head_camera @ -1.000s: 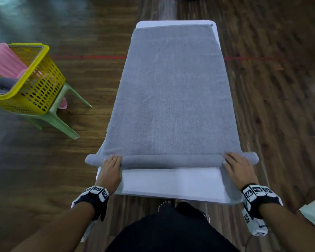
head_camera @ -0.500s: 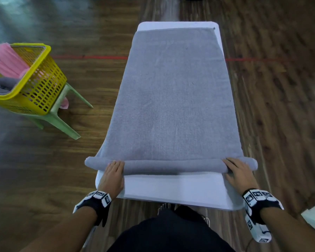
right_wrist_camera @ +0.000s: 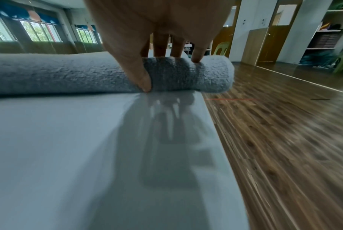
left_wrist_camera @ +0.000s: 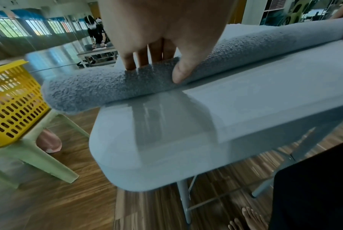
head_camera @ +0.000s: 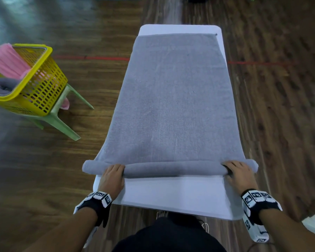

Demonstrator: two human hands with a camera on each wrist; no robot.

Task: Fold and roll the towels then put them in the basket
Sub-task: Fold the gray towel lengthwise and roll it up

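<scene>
Rolling on: the grey towel (head_camera: 173, 99) shows a thicker roll at its near end than a second ago, and its far edge has crept nearer, baring more white table (head_camera: 171, 193). Left hand (head_camera: 112, 179) grips the roll near its left end, thumb tucked against the near side, fingers curled over the top; right hand (head_camera: 239, 174) clamps the right end likewise. Both roll ends overhang the table sides. Dark wood floor (head_camera: 280, 106) carries a red line; left, a yellow basket (head_camera: 42, 88) sits on a green stool (head_camera: 62, 120), holding pink and grey towels.
</scene>
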